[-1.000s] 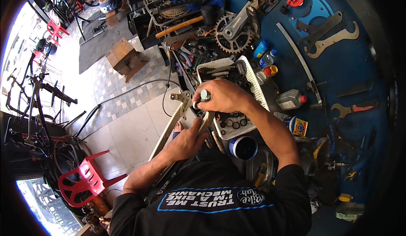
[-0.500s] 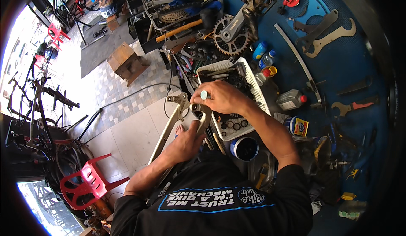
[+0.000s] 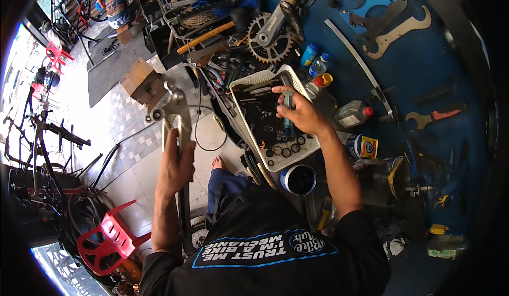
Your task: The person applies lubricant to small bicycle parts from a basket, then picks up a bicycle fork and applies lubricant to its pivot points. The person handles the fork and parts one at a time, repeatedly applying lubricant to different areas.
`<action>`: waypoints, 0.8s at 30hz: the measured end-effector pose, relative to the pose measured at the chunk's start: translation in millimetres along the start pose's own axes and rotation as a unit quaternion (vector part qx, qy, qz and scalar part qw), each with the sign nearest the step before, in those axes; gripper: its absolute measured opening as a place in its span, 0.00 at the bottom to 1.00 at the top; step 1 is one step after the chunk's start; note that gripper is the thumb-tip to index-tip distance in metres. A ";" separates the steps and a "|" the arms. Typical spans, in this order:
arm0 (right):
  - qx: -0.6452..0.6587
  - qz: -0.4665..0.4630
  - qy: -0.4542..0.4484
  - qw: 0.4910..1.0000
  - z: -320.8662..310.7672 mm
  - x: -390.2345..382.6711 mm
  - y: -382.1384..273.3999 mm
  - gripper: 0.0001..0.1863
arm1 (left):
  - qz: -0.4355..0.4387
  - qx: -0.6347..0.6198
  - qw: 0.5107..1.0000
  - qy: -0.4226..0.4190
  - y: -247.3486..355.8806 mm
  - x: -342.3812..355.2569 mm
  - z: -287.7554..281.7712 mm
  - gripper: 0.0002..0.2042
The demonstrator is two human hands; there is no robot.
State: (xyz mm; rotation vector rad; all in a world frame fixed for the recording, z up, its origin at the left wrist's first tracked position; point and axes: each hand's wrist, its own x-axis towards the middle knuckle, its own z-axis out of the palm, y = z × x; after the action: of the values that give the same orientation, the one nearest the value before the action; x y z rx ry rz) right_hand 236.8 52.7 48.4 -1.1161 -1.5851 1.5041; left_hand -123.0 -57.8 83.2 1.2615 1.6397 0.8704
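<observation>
My left hand [image 3: 175, 164] is closed around a pale metal bicycle frame part [image 3: 175, 106], gripping it just below its forked upper end. A round pivot eye [image 3: 157, 114] shows on the part's left side. Over the white perforated basket [image 3: 314, 155], my right hand [image 3: 306, 114] holds a slim blue-green syringe [image 3: 288, 116] roughly upright between its fingers. The syringe is apart from the frame part. Below it in the basket lie several dark rings [image 3: 286, 152] and small metal pieces.
An opened blue-and-white tub [image 3: 298, 180] stands by the basket's near end. Bottles [image 3: 353, 114] and wrenches [image 3: 400, 31] lie on the blue surface at right. A crankset [image 3: 270, 38] sits beyond the basket. A red chair [image 3: 112, 237] and wooden block [image 3: 142, 81] are at left; another person [image 3: 117, 4] sits far off.
My left hand has carried the frame part left, turning it more upright. My right hand has drawn away from the pivot, rightward over the basket, with the syringe still in it.
</observation>
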 end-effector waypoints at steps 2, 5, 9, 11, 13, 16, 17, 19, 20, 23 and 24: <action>0.122 0.019 0.041 0.992 -6.7 -2.2 16.1 0.17 | 0.008 -0.019 1.000 0.013 5.2 0.6 -3.3 0.30; 0.232 0.054 0.090 0.967 -8.4 -5.9 16.9 0.18 | 0.018 -0.057 0.998 0.004 9.8 1.6 -5.3 0.27; 0.171 0.034 0.080 0.981 -13.0 -6.2 22.4 0.23 | 0.020 -0.067 0.997 -0.021 17.6 1.5 -2.8 0.25; 0.181 0.044 0.105 0.977 -12.3 -7.6 20.4 0.23 | 0.018 -0.067 0.997 -0.027 19.1 2.0 0.4 0.25; 0.208 0.056 0.138 0.967 -10.9 -7.0 22.8 0.22 | 0.015 -0.069 0.997 -0.036 21.3 2.8 2.7 0.24; 0.206 0.049 0.177 0.961 -8.1 -4.5 28.8 0.21 | 0.012 -0.079 0.996 -0.044 23.8 3.2 6.1 0.24; 0.200 0.039 0.182 0.962 -8.7 -4.7 28.8 0.21 | 0.012 -0.084 0.995 -0.045 22.7 3.3 7.3 0.24; 0.189 0.020 0.192 0.963 -9.0 -4.3 29.1 0.21 | 0.014 -0.088 0.995 -0.049 21.8 3.6 7.5 0.24; 0.192 0.019 0.201 0.961 -10.0 -4.3 30.4 0.21 | 0.016 -0.089 0.994 -0.054 21.9 4.4 7.3 0.24; 0.196 0.011 0.234 0.952 -13.2 -3.4 34.2 0.21 | 0.022 -0.088 0.994 -0.055 19.9 5.4 8.7 0.23; 0.195 0.014 0.243 0.950 -12.9 -2.3 33.9 0.21 | 0.025 -0.087 0.995 -0.052 18.8 5.6 9.5 0.23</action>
State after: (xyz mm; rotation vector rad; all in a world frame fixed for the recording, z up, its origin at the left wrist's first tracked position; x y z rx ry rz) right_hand 253.9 54.8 16.4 -1.1626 -0.8966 1.3478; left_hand -108.0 -47.6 95.3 1.2096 1.4237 0.9409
